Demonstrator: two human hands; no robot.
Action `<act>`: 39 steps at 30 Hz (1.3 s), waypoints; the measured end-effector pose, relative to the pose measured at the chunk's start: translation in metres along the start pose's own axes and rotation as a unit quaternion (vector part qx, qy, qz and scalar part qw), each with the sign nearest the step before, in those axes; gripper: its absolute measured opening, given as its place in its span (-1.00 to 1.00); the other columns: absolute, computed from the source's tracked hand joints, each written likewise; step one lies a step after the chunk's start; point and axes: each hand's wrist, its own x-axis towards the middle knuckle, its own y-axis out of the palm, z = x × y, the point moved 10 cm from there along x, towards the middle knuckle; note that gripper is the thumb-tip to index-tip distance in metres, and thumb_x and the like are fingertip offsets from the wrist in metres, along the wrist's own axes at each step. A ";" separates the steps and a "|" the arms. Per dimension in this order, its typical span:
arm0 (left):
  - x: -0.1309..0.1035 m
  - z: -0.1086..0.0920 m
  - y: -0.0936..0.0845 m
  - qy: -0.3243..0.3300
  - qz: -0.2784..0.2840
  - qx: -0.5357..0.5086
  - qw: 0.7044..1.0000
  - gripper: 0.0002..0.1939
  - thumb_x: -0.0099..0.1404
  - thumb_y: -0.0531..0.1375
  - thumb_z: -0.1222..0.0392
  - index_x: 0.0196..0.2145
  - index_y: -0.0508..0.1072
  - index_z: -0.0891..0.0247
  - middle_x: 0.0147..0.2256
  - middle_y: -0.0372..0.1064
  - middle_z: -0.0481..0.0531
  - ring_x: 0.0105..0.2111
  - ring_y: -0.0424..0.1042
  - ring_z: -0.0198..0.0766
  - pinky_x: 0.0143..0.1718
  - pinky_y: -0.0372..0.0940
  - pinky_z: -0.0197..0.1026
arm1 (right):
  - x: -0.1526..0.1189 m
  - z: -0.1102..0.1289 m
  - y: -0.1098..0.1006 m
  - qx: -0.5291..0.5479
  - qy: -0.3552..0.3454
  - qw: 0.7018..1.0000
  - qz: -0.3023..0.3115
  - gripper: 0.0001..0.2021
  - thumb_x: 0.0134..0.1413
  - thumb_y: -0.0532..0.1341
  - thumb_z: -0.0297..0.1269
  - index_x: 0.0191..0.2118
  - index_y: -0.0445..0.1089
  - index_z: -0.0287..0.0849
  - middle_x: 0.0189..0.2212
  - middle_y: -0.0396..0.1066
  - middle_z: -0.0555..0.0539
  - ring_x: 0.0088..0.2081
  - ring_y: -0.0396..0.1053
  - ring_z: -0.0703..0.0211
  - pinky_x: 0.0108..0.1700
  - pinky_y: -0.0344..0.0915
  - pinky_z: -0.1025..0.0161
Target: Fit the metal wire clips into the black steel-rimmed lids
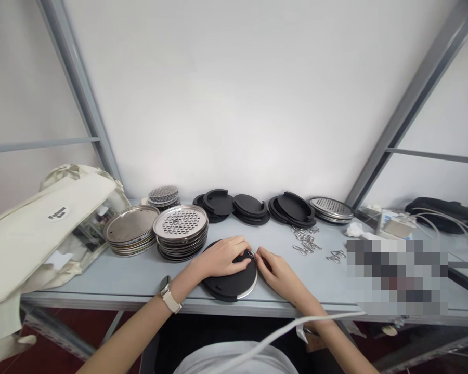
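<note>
A round black disc (pixel 228 283) with a silver metal rim showing at its lower right lies near the table's front edge. My left hand (pixel 228 257) rests on it from the left, thumb and fingers curled and holding it by its upper right part. At that edge, a small metal clip (pixel 251 254) shows between my hands. My right hand (pixel 276 270) pinches the clip with thumb and forefinger; part of it is hidden. Behind my right hand lie several loose wire clips (pixel 306 241), with a smaller group of clips (pixel 336 256) to the right.
Left of the disc stand a stack of perforated grater discs (pixel 181 224) and a stack of plain metal discs (pixel 131 224). Black round covers (pixel 250 205) and more grater discs (pixel 331 208) line the wall. A cream bag (pixel 74 208) is at left; a white cable (pixel 281 332) crosses in front.
</note>
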 end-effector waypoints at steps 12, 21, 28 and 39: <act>0.000 0.000 0.003 0.001 0.005 -0.004 1.000 -0.87 0.33 0.06 0.19 -0.18 0.30 0.24 -0.30 0.25 0.01 -0.29 0.29 -0.26 -0.24 0.19 -0.24 | 0.000 -0.001 0.000 0.004 0.001 1.000 -0.002 -0.75 0.29 -0.09 -0.24 -0.44 0.10 -0.10 -0.54 0.27 0.04 -0.51 0.22 0.22 -0.44 0.12 0.30; 0.000 0.000 0.003 0.000 0.003 0.003 1.000 -0.89 0.32 0.07 0.20 -0.20 0.30 0.24 -0.31 0.24 -0.01 -0.30 0.28 -0.27 -0.25 0.18 -0.25 | 0.000 0.002 -0.002 0.000 0.002 1.000 -0.002 -0.75 0.28 -0.09 -0.25 -0.45 0.12 -0.10 -0.54 0.29 0.03 -0.51 0.23 0.22 -0.45 0.12 0.31; 0.000 -0.001 0.003 0.001 0.006 0.005 1.000 -0.89 0.32 0.06 0.20 -0.21 0.30 0.24 -0.30 0.24 0.01 -0.29 0.29 -0.26 -0.25 0.18 -0.25 | 0.000 0.001 -0.001 -0.004 0.004 1.000 0.000 -0.75 0.28 -0.09 -0.25 -0.45 0.12 -0.10 -0.54 0.29 0.03 -0.52 0.23 0.22 -0.45 0.11 0.31; 0.000 0.001 0.003 -0.001 0.005 -0.002 1.000 -0.90 0.32 0.07 0.19 -0.21 0.28 0.23 -0.31 0.24 -0.01 -0.31 0.29 -0.27 -0.26 0.18 -0.26 | 0.001 0.000 0.000 -0.009 0.007 1.000 0.003 -0.76 0.27 -0.08 -0.25 -0.45 0.10 -0.10 -0.57 0.26 0.06 -0.53 0.20 0.23 -0.45 0.12 0.32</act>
